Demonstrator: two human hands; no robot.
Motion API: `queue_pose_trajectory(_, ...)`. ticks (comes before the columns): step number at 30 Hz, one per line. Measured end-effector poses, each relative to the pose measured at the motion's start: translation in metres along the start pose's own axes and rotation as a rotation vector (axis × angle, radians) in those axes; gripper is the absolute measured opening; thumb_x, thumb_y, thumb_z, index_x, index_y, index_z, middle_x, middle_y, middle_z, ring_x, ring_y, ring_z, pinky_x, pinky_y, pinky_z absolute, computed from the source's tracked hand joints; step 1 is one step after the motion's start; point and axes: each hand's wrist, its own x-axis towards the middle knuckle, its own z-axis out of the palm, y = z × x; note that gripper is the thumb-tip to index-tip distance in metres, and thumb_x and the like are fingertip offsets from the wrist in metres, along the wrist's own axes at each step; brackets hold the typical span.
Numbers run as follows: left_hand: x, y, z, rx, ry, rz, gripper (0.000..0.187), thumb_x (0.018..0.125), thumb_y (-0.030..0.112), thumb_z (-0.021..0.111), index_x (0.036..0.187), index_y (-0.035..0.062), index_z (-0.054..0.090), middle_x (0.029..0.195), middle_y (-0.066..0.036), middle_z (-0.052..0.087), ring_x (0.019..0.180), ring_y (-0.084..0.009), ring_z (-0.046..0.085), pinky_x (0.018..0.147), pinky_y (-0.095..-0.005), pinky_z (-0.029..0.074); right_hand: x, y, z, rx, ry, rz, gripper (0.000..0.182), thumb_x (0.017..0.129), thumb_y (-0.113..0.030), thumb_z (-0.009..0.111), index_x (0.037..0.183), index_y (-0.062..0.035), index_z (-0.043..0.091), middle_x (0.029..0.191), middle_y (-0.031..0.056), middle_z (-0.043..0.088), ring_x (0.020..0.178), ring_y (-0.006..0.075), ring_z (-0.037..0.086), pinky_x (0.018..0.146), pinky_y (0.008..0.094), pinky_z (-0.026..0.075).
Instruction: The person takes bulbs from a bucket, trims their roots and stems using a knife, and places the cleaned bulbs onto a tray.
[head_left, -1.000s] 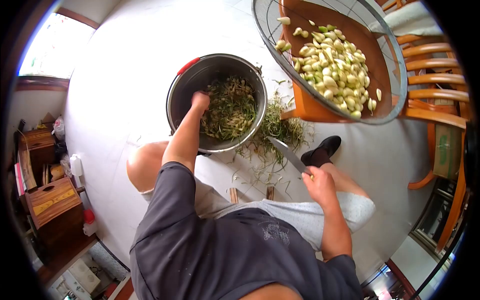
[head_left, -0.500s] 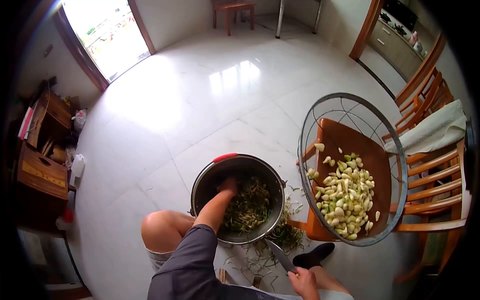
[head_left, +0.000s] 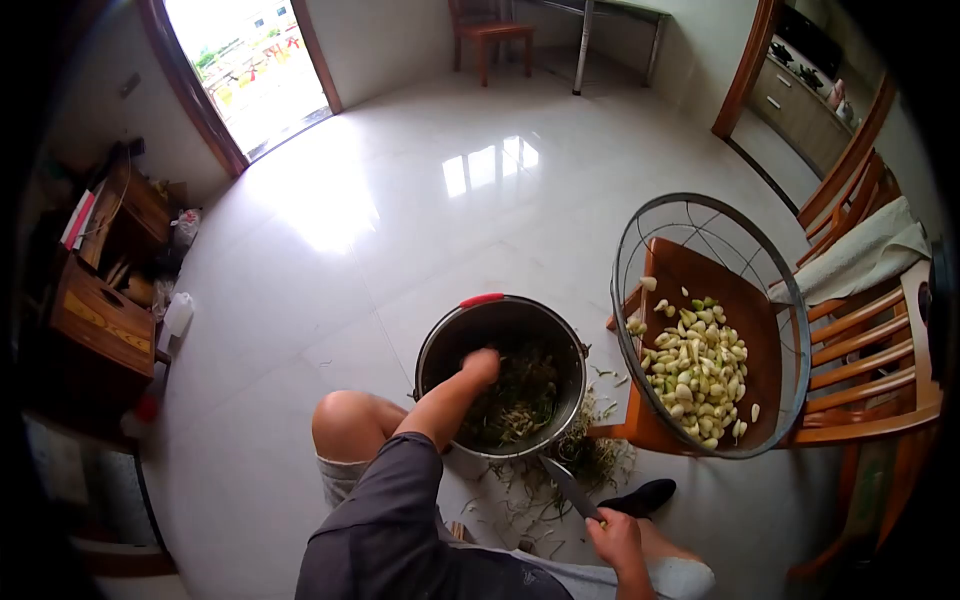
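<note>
My left hand [head_left: 481,366] reaches into a dark metal bucket [head_left: 432,385] with a red grip on its rim. Its fingers point down into shadow and are hidden, so what they hold is not visible. Green and pale trimmings [head_left: 515,405] lie in the bucket under the hand. Closed round a knife handle, my right hand [head_left: 615,538] is low and right of the bucket, with the knife [head_left: 570,488] blade pointing up toward the bucket's rim. Pale bulbs with greenish parts [head_left: 700,370] lie in a wire basket [head_left: 617,330] to the right.
The basket rests on a wooden chair [head_left: 690,262], with a pale cloth [head_left: 870,260] over nearby chair wood. Loose trimmings [head_left: 590,450] cover the floor between bucket and foot. A wooden cabinet [head_left: 105,310] stands at left; a doorway [head_left: 250,70] opens at the back.
My left hand is higher above the trimmings in the bucket than before. The view has shifted, so the scene sits slightly further right. My right hand still grips the knife.
</note>
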Motion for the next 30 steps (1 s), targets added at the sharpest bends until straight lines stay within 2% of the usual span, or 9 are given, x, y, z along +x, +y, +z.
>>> queue_pose_trajectory(6,-0.028,0.006,-0.022,-0.012,0.135,0.098,0.013,0.073,0.009,0.058,0.079,0.0024,0.068,0.086,-0.021,0.067,0.082,-0.0357,0.066,0.073,-0.0439,0.054,-0.008,0.004,-0.001,-0.024,0.018,-0.054,0.023,0.077,-0.025,0.062,0.09,-0.0059,0.066,0.083,0.019,0.064,0.082,0.0382,0.061,0.071,0.0457,0.049)
queue_pose_trajectory(8,-0.042,0.008,-0.041,-0.035,0.081,0.055,0.013,0.074,0.009,0.059,0.079,0.0011,0.067,0.085,-0.022,0.067,0.083,-0.0357,0.066,0.073,-0.0437,0.054,-0.012,0.005,0.0,0.013,0.062,-0.051,0.021,0.078,-0.023,0.061,0.089,-0.0057,0.065,0.082,0.0187,0.064,0.081,0.0386,0.06,0.071,0.0455,0.048)
queue_pose_trajectory(9,-0.047,0.011,-0.055,-0.08,-0.05,0.006,0.017,0.073,0.012,0.063,0.084,-0.0008,0.067,0.083,-0.022,0.066,0.08,-0.0363,0.066,0.071,-0.0426,0.055,-0.014,0.001,-0.004,0.037,0.053,-0.026,0.02,0.079,-0.023,0.06,0.089,-0.0061,0.065,0.082,0.0188,0.064,0.081,0.0386,0.06,0.07,0.0456,0.048)
queue_pose_trajectory(10,-0.04,0.007,-0.061,0.219,-0.166,0.195,0.024,0.073,0.01,0.066,0.093,-0.0029,0.064,0.076,-0.021,0.066,0.073,-0.0328,0.068,0.065,-0.0397,0.056,-0.014,0.006,-0.002,0.024,0.089,-0.012,0.02,0.079,-0.022,0.06,0.089,-0.0054,0.065,0.081,0.0188,0.064,0.08,0.0387,0.06,0.07,0.0454,0.048)
queue_pose_trajectory(11,-0.059,0.013,-0.064,-0.674,-0.044,-0.088,0.026,0.074,0.004,0.066,0.097,-0.0053,0.061,0.073,-0.018,0.065,0.068,-0.0265,0.068,0.059,-0.0347,0.056,-0.016,0.009,-0.001,0.048,0.15,-0.063,0.02,0.08,-0.021,0.06,0.089,-0.0046,0.065,0.081,0.0188,0.064,0.08,0.0385,0.06,0.07,0.0449,0.048)
queue_pose_trajectory(13,-0.098,0.03,-0.092,-1.089,-0.129,0.024,0.018,0.079,0.002,0.062,0.095,-0.0051,0.059,0.078,-0.012,0.065,0.065,-0.0194,0.066,0.057,-0.0277,0.055,-0.019,0.008,-0.004,0.114,0.219,-0.077,0.021,0.081,-0.02,0.06,0.093,-0.0042,0.066,0.083,0.0185,0.064,0.082,0.0381,0.061,0.071,0.044,0.048)
queue_pose_trajectory(18,-0.164,0.07,-0.092,-1.628,-0.38,0.107,0.02,0.087,0.011,0.063,0.102,-0.0001,0.056,0.09,-0.011,0.065,0.075,-0.0167,0.065,0.061,-0.0256,0.052,-0.021,-0.001,-0.004,0.236,0.436,-0.182,0.019,0.082,-0.014,0.061,0.097,-0.0034,0.065,0.084,0.0179,0.064,0.077,0.0353,0.062,0.067,0.0388,0.048)
queue_pose_trajectory(22,-0.203,0.105,-0.07,-1.732,-0.498,0.143,0.016,0.089,0.01,0.06,0.101,-0.0002,0.056,0.089,-0.012,0.065,0.072,-0.0162,0.065,0.06,-0.0255,0.052,-0.022,-0.007,-0.003,0.225,0.583,-0.297,0.016,0.082,-0.009,0.063,0.097,-0.0031,0.066,0.081,0.0166,0.063,0.07,0.0314,0.062,0.061,0.0343,0.047)
queue_pose_trajectory(30,-0.23,0.147,-0.047,-1.592,-0.506,0.178,0.013,0.088,0.007,0.06,0.095,-0.0032,0.057,0.083,-0.011,0.065,0.068,-0.0155,0.064,0.057,-0.0249,0.052,-0.026,-0.003,-0.003,0.083,0.622,-0.309,0.016,0.079,-0.013,0.063,0.095,-0.012,0.066,0.072,0.0092,0.059,0.066,0.0299,0.06,0.059,0.0399,0.048)
